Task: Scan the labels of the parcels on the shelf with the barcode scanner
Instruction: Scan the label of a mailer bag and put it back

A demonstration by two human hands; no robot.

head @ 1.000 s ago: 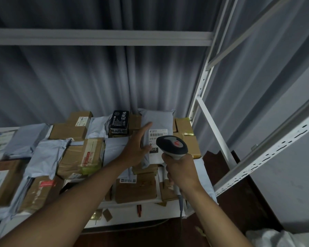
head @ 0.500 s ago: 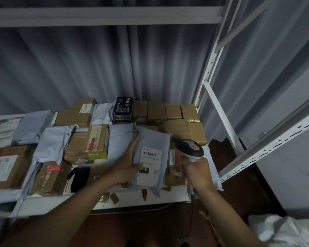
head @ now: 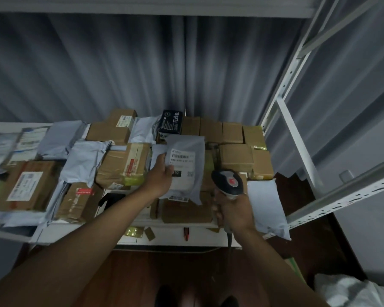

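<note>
While the left hand [head: 162, 176] grips a grey poly mailer [head: 186, 151] by its left edge, thumb across the front beside the white shipping label [head: 183, 161], the parcel is held tilted up above the crowded shelf [head: 171, 239]; the label, with its barcode near the top, faces the camera; the right hand [head: 233, 209] has its fingers wrapped round the handle of a barcode scanner [head: 227, 181], whose dark head with a red mark sits just to the right of the mailer's lower corner, apart from it; a cable [head: 230, 239] hangs from the handle's base; cardboard boxes [head: 236, 157] and further grey mailers [head: 82, 160] cover the shelf, with a black box [head: 171, 121] printed in white at the back; a white metal upright [head: 282, 83] of the rack rises at right before a grey curtain [head: 120, 63].
</note>
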